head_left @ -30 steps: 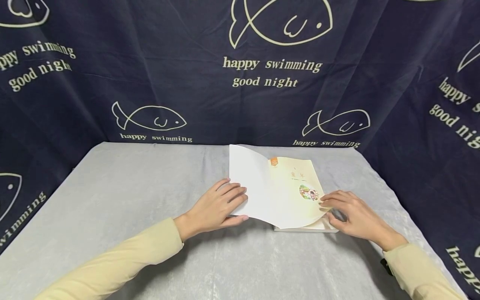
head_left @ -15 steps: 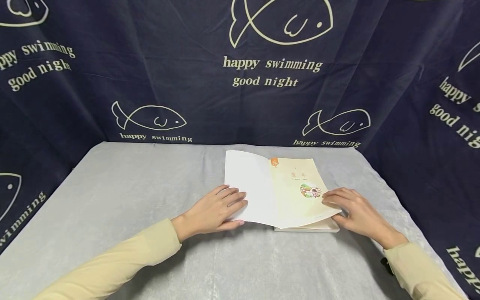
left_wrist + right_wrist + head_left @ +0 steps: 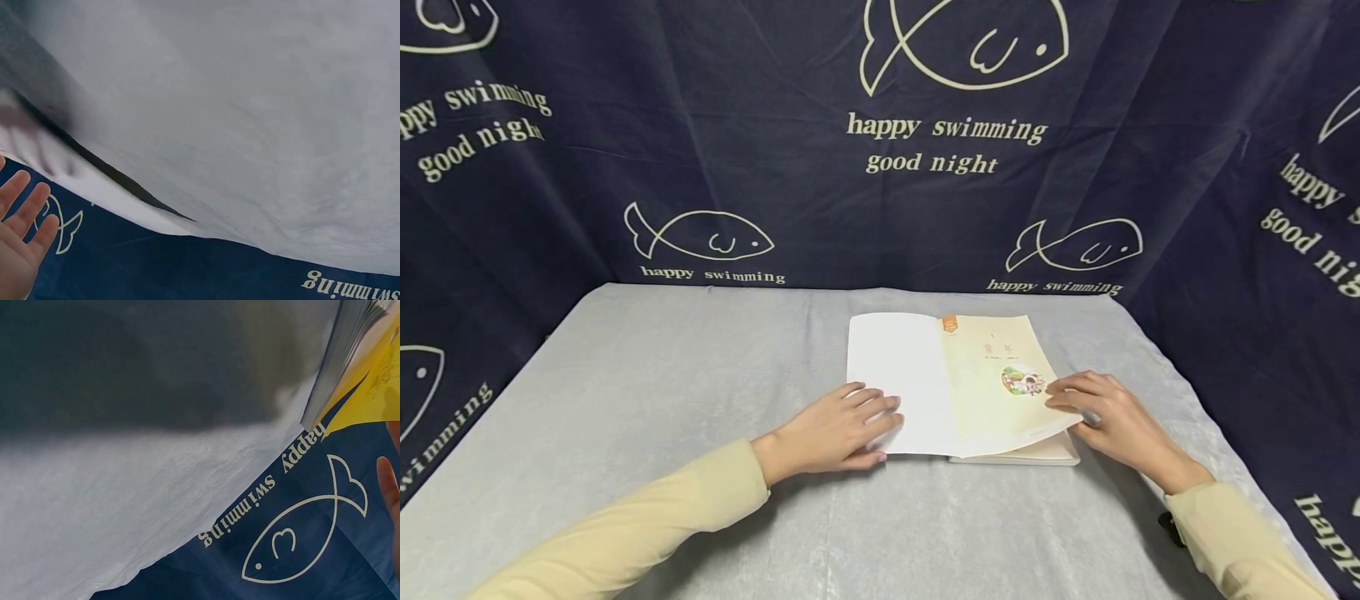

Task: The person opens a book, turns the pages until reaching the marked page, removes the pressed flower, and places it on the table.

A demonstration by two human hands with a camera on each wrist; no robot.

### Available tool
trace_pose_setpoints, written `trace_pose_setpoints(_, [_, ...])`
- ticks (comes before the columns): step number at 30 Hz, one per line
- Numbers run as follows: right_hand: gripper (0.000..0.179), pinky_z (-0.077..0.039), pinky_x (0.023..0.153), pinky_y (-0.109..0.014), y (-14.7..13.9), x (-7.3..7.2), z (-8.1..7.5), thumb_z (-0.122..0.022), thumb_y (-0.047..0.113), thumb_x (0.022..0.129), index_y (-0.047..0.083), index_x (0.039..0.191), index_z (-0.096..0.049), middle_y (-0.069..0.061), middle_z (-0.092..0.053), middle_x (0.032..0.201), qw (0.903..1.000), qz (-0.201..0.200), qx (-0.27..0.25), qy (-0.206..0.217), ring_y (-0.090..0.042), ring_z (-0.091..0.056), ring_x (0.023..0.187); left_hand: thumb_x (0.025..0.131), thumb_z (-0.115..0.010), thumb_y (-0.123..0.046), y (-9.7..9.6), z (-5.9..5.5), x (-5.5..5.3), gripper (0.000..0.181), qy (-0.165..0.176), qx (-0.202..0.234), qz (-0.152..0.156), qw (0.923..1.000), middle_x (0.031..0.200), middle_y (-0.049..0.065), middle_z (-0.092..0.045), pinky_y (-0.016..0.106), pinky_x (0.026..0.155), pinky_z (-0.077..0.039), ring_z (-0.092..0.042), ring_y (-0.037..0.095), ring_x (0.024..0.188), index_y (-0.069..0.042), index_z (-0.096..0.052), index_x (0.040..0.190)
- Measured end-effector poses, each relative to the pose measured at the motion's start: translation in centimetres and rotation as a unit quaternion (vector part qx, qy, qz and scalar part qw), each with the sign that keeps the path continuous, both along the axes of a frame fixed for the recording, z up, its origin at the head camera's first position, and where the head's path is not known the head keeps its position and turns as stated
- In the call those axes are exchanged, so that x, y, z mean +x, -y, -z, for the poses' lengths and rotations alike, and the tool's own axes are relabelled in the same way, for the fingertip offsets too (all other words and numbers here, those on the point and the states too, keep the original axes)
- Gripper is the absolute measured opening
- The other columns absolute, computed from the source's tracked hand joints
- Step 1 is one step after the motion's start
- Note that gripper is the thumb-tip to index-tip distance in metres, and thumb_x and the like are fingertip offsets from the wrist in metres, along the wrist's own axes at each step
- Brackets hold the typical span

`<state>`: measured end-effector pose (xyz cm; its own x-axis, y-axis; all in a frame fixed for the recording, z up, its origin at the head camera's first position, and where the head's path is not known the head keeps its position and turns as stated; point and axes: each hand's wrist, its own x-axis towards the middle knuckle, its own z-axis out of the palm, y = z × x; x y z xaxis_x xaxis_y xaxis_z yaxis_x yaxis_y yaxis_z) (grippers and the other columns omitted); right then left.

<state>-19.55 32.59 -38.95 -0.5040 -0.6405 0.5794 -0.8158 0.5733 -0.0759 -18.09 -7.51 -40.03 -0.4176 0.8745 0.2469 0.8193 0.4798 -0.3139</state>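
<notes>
An open paperback book [image 3: 1015,457] lies toward the right of the table. Its left side is a blank white leaf [image 3: 898,354]. The cream title page [image 3: 992,412] has an orange tag and a round coloured picture. My left hand [image 3: 831,429] rests on the white leaf's lower left edge, fingers extended. My right hand [image 3: 1108,417] pinches the title page's right edge, fingers above and thumb hidden beneath. That page's lower right corner is raised off the page block [image 3: 334,365]. In the left wrist view my left hand [image 3: 19,244] shows spread fingers beside the leaf.
A grey cloth [image 3: 700,375] covers the table. Dark blue curtains [image 3: 820,217] printed with fish and words stand at the back and both sides. A dark band [image 3: 1171,530] shows at the right sleeve's cuff.
The white leaf has come down flatter to the left, my left hand moving slightly toward me with it. The title page has flattened somewhat; my right hand has shifted slightly right.
</notes>
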Motion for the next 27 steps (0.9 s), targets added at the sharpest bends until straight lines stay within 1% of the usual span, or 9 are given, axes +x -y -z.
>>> trace_pose_setpoints(6, [0.039,-0.033,0.081,-0.028,0.0,-0.2,0.0,-0.06,-0.004,0.054,0.009,0.089,-0.069,-0.005,-0.066,0.095,0.9998,0.02,-0.007,0.006,-0.019,-0.055,0.091,0.092,-0.039,-0.047,-0.7,0.2,0.0,0.046,0.005,-0.018,0.009,0.9998,0.134,0.001,-0.049,0.04,0.101,-0.037,-0.048,0.021,0.12,-0.02,-0.046,0.128])
trace_pose_setpoints(11, [0.035,-0.031,0.086,-0.021,-0.1,-0.3,0.0,-0.059,0.0,0.057,0.008,0.09,-0.068,-0.006,-0.066,0.095,0.9994,0.031,-0.01,0.011,-0.019,-0.055,0.091,0.091,-0.041,-0.046,-1.4,0.5,0.1,0.043,-0.002,-0.008,0.012,0.9999,0.126,0.0,-0.053,0.038,0.097,-0.039,-0.053,0.019,0.111,-0.02,-0.048,0.124])
trace_pose_setpoints(13, [0.034,-0.029,0.088,-0.019,-0.1,-0.4,0.0,-0.059,0.001,0.057,0.007,0.09,-0.068,-0.006,-0.066,0.095,0.9993,0.035,-0.01,0.012,-0.019,-0.055,0.091,0.09,-0.042,-0.046,-1.8,0.5,0.1,0.041,-0.008,0.003,0.007,0.9999,0.121,-0.001,-0.055,0.036,0.094,-0.04,-0.055,0.018,0.105,-0.02,-0.05,0.121])
trace_pose_setpoints(16, [0.033,-0.027,0.09,-0.015,0.0,-0.5,0.0,-0.062,0.002,0.059,0.007,0.091,-0.068,-0.007,-0.066,0.096,0.9987,0.043,-0.014,0.023,-0.019,-0.054,0.093,0.089,-0.043,-0.046,-2.4,0.7,0.2,0.036,-0.017,0.019,-0.006,0.9997,0.11,-0.003,-0.057,0.034,0.088,-0.042,-0.057,0.017,0.095,-0.02,-0.054,0.112])
trace_pose_setpoints(20, [0.033,-0.025,0.093,-0.013,0.1,-0.7,0.1,-0.066,0.003,0.061,0.006,0.093,-0.067,-0.008,-0.066,0.098,0.9978,0.053,-0.02,0.035,-0.019,-0.053,0.095,0.089,-0.043,-0.045,-3.4,0.7,0.3,0.03,-0.026,0.033,-0.022,0.9989,0.097,-0.005,-0.057,0.031,0.08,-0.043,-0.055,0.016,0.085,-0.02,-0.055,0.101])
trace_pose_setpoints(23, [0.034,-0.025,0.093,-0.014,0.2,-0.8,0.1,-0.067,0.004,0.06,0.006,0.094,-0.067,-0.008,-0.066,0.099,0.9978,0.056,-0.022,0.03,-0.02,-0.054,0.095,0.09,-0.043,-0.044,-4.2,0.6,0.4,0.028,-0.025,0.039,-0.026,0.9986,0.095,-0.005,-0.056,0.03,0.077,-0.043,-0.054,0.015,0.084,-0.02,-0.054,0.099])
trace_pose_setpoints(27, [0.036,-0.026,0.093,-0.017,0.2,-1.0,0.1,-0.068,0.003,0.061,0.006,0.096,-0.067,-0.008,-0.066,0.101,0.9972,0.063,-0.029,0.03,-0.021,-0.053,0.097,0.09,-0.042,-0.042,-5.2,0.4,0.6,0.028,-0.014,0.039,-0.028,0.9988,0.1,-0.005,-0.057,0.029,0.08,-0.044,-0.055,0.015,0.089,-0.02,-0.055,0.102])
